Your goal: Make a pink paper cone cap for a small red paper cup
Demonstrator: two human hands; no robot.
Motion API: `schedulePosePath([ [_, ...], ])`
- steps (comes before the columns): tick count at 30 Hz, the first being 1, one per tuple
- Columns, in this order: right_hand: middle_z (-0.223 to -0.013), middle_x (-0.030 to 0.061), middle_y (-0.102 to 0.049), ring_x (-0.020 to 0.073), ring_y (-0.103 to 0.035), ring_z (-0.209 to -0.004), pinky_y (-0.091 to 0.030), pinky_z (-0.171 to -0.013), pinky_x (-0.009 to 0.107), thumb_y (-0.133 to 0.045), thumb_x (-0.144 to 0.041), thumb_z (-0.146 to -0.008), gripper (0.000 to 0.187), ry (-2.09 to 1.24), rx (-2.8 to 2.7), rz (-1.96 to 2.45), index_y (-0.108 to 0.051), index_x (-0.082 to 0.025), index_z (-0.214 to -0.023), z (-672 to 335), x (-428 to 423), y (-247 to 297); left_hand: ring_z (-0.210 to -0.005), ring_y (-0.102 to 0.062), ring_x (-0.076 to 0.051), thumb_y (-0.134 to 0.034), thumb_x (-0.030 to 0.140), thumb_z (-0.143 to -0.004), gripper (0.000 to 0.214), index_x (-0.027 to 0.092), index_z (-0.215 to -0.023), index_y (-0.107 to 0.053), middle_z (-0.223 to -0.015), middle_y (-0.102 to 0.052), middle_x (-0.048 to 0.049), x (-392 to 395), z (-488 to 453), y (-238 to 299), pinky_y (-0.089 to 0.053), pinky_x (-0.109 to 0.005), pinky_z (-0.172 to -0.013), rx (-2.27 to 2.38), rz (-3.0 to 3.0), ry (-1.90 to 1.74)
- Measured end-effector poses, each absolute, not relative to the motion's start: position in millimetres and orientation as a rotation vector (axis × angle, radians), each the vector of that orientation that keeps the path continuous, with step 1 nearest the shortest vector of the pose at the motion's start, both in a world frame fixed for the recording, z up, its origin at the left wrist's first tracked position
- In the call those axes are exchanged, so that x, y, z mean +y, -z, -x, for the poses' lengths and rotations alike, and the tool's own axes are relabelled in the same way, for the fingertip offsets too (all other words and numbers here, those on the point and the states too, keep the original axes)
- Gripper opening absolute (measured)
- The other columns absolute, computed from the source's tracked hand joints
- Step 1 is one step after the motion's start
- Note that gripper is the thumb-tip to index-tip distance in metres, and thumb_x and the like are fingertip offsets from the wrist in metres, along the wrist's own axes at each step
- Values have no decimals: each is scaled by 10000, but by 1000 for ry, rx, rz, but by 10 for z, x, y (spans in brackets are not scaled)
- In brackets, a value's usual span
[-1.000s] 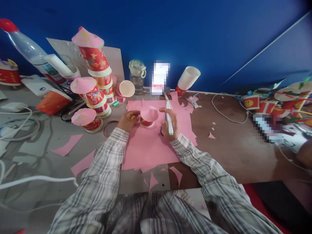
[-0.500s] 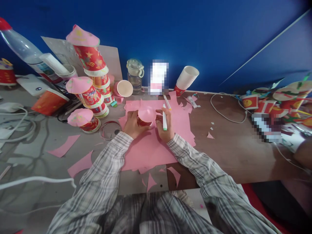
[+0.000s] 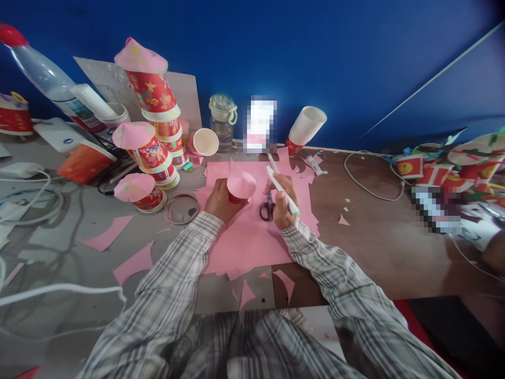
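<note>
My left hand is wrapped round a red paper cup, which bears a shallow pink paper cone on top. In my right hand a white marker pen slants across the fingers, its green end toward my wrist. Both hands are over a stack of pink paper sheets. Dark-handled scissors lie on the sheets beside my right fingers, which partly cover them. The marker and the cup are apart.
Decorated cup towers with pink cone roofs stand at the left, near a tape ring. Behind are a water bottle, a lit phone and stacked paper cups. Pink scraps lie about. Red cup crafts are at right.
My right hand has drawn away from the cup to the right, and the marker has tilted. The scissors now show beside it. My left hand keeps hold of the cup.
</note>
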State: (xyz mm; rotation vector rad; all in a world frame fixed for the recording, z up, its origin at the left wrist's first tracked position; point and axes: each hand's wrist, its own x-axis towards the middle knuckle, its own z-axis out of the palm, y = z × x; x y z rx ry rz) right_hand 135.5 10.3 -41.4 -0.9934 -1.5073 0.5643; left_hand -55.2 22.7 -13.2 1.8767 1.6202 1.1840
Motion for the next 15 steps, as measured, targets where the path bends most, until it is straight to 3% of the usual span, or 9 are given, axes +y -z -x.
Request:
schedulePosePath([
  [4, -848, 76, -713, 287, -706, -783, -692, -836, 540, -524, -875, -1109, 704, -563, -1576, 1003, -862, -258, -1131, -1384, 11, 228, -946, -559, -269, -729, 291, -525, 619, 172, -1057, -434, -1014, -529, -132, 228, 549, 127, -495, -399, -774, 1589, -1935, -1229],
  [15, -871, 83, -786, 275, -798, -824, -739, -753, 470, -625, -668, -1162, 472, -409, -1693, 772, -884, -292, -1042, -1326, 151, 305, -921, -573, -233, -706, 348, -554, 630, 149, -1075, -411, -1022, -522, -117, 237, 564, 227, -519, -353, -729, 1624, -2068, -1243],
])
